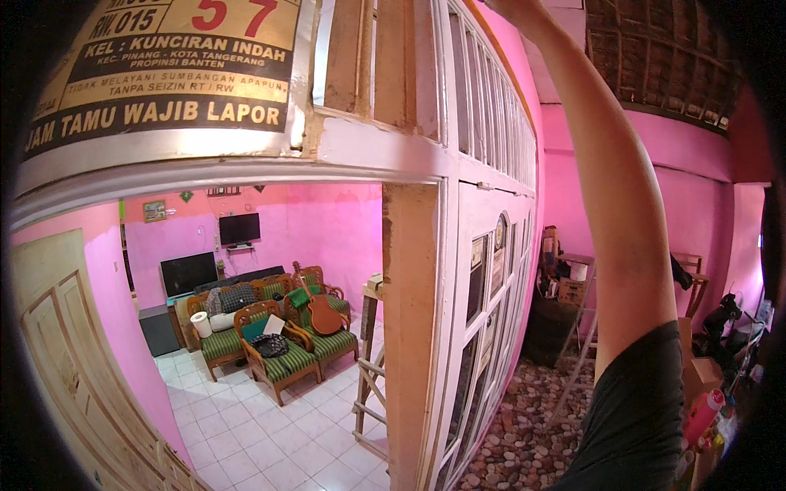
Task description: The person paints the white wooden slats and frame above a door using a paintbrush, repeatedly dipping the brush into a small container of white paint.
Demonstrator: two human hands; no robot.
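My right arm, in a black sleeve, reaches steeply up along the right side. Only a sliver of my right hand [512,8] shows at the top edge, close to the upper end of the white slatted frame [499,86] and the pink wall beside it. Its fingers are cut off, so I cannot see what it touches or holds. My left hand is out of view. In front of me are a white door frame [446,237] with a bare wooden post [412,327], and a gold and black printed sign [176,74] above the doorway.
A wooden door [61,327] stands at the left. Through the doorway are green-striped armchairs [286,364], a guitar [326,315], dark screens [188,274] and a wooden trestle [366,368] beside the post. At right, a ladder [577,327] stands on a pebble-patterned floor [536,413] near boxes and clutter.
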